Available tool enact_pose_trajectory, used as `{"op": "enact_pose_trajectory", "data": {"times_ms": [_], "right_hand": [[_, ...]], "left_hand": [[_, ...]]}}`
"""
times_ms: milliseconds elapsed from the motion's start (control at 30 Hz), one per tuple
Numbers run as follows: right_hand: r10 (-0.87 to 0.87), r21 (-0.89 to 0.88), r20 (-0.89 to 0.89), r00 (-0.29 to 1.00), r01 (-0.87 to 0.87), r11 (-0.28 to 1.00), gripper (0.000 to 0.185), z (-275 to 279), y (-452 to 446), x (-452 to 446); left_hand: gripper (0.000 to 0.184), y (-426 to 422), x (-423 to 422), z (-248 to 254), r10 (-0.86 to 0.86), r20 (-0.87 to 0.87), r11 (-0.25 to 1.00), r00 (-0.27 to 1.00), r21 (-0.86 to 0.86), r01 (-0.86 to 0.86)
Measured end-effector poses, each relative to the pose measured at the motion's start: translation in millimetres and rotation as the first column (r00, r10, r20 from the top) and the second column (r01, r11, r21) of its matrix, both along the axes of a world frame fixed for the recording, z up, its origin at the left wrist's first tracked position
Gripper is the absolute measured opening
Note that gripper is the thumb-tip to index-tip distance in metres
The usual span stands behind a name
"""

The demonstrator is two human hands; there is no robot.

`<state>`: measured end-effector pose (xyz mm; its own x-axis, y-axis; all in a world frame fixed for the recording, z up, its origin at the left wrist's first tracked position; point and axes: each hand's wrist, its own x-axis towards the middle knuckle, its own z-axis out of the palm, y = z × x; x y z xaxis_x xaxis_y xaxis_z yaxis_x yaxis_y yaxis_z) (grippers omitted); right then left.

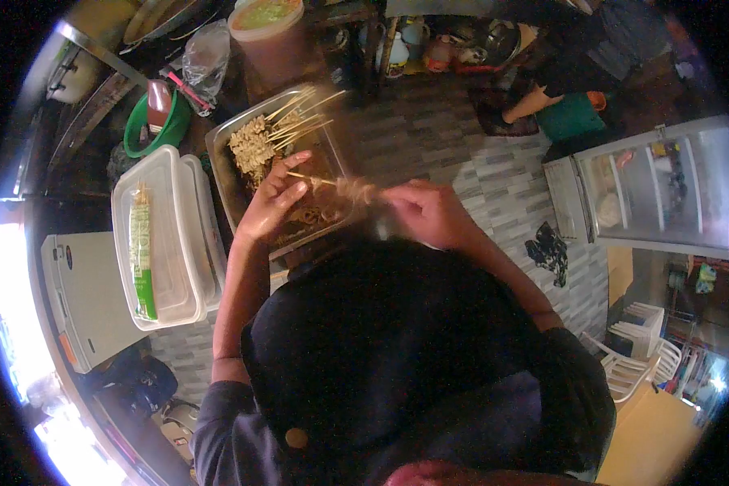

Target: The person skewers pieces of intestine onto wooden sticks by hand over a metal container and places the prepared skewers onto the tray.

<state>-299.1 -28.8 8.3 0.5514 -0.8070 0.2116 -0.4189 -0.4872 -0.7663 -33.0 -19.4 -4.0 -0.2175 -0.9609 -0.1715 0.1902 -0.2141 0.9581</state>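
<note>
A bamboo skewer [312,178] with pieces of meat [353,192] on it lies across the space between my two hands, blurred by motion. My right hand [429,212] is closed at the meat end, its fingertips pinched together. At the bare end of the stick is my left hand [274,198], thumb and forefinger apart around the tip. Below them is a metal tray [219,166] with brown liquid and loose pieces at the near side. Several finished meat skewers [251,144] are stacked in its far left part, sticks pointing right.
Left of the tray, a clear plastic container [182,283] holds a green-and-white pack of skewers [141,251]. Behind stand a green basin [138,139] and a tub [269,40]. Another person's leg [530,104] is at far right, near an open fridge [656,186].
</note>
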Motion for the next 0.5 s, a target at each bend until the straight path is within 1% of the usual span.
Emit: {"op": "enact_pose_trajectory", "data": {"times_ms": [33,100,133,167,200,233,267,300,333,367,400,433,467,500], "right_hand": [[-0.016,0.019,-0.003,1.0,0.016,1.0,0.02,6,0,-1],[-0.031,0.037,-0.007,0.999,0.032,0.999,0.02,9,0,-4],[-0.032,0.064,0.023,0.999,0.03,0.998,0.02,7,-1,-5],[-0.032,0.091,0.053,0.998,0.027,0.995,0.019,6,0,-6],[-0.032,0.09,0.054,0.998,0.027,0.996,0.019,6,0,-6],[-0.049,0.131,0.047,0.998,0.043,0.99,0.02,6,0,-7],[-0.066,0.171,0.038,0.997,0.059,0.983,0.02,6,0,-7],[-0.066,0.169,0.038,0.997,0.058,0.984,0.02,6,0,-8],[-0.036,0.152,0.033,0.999,0.031,0.988,0.021,6,-2,-10],[-0.006,0.135,0.027,1.0,0.002,0.991,0.021,6,-3,-11],[-0.004,0.135,0.028,1.0,0.0,0.991,0.021,7,-4,-13],[0.009,0.141,0.0,1.0,-0.009,0.99,0.022,8,-4,-14],[0.022,0.148,-0.028,0.999,-0.018,0.989,0.022,9,-5,-16],[0.023,0.149,-0.029,0.999,-0.018,0.989,0.022,9,-7,-18]], "left_hand": [[0.016,2,-1,0,0.0,0.0,1.0,1.0,-0.001,0.0],[0.019,5,-2,0,-0.136,0.068,0.991,0.988,-0.013,0.137],[0.019,4,1,-7,-0.135,0.069,0.991,0.988,-0.014,0.136],[0.019,2,6,-21,-0.188,0.102,0.982,0.977,0.01,0.188],[0.019,0,6,-23,-0.24,0.134,0.971,0.961,0.034,0.238],[0.019,1,6,-22,-0.24,0.135,0.971,0.961,0.033,0.238],[0.017,3,6,-19,-0.165,0.132,0.986,0.977,0.04,0.161],[0.016,4,5,-15,-0.087,0.13,0.996,0.988,0.047,0.082],[0.016,3,8,-19,-0.086,0.13,0.996,0.988,0.046,0.08],[0.015,2,13,-27,-0.105,0.174,0.994,0.979,0.039,0.1],[0.015,1,18,-29,-0.124,0.216,0.992,0.968,0.034,0.12],[0.015,1,23,-30,-0.123,0.216,0.992,0.969,0.035,0.118],[0.015,1,28,-30,-0.103,0.433,0.985,0.895,-0.083,0.154],[0.015,1,29,-26,-0.05,0.625,0.959,0.779,-0.187,0.212]]}}
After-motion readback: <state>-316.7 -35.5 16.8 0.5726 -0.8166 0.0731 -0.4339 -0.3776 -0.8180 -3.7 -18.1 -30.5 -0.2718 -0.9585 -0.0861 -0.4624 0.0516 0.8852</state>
